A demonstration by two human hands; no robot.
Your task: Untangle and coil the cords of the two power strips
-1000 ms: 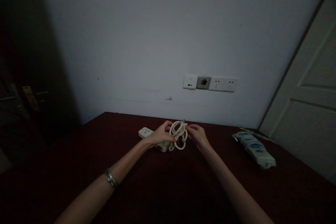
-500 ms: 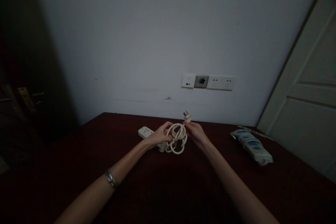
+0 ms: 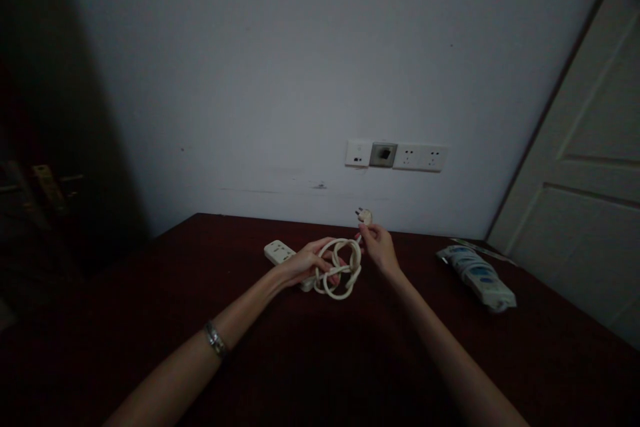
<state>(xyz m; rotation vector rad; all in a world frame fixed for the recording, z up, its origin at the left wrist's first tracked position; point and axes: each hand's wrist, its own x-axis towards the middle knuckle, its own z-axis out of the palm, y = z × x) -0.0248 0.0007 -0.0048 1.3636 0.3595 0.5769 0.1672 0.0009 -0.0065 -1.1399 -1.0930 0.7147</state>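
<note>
A white power strip [image 3: 279,251] lies on the dark red table, partly covered by my left hand [image 3: 310,263]. The fingers of that hand are closed round the looped white cord [image 3: 341,295], which hangs in a loose coil between both hands. My right hand [image 3: 381,248] pinches the cord just below the white plug [image 3: 367,216]. The plug's metal prongs point up and to the left, toward the wall, apart from any socket. A silver bracelet [image 3: 215,339] circles my left wrist.
Wall sockets [image 3: 419,157] and a grey outlet plate [image 3: 383,155] sit above the table's back edge. On the right of the table [image 3: 200,240] lies a plastic-wrapped package [image 3: 477,277], with a thin flat strip [image 3: 483,250] behind it. A panelled white door [image 3: 590,213] stands at the right.
My right hand has moved slightly up and right with the plug, which has turned so its prongs tilt further left. The coil has loosened and shifted right; my left fingers have spread within it.
</note>
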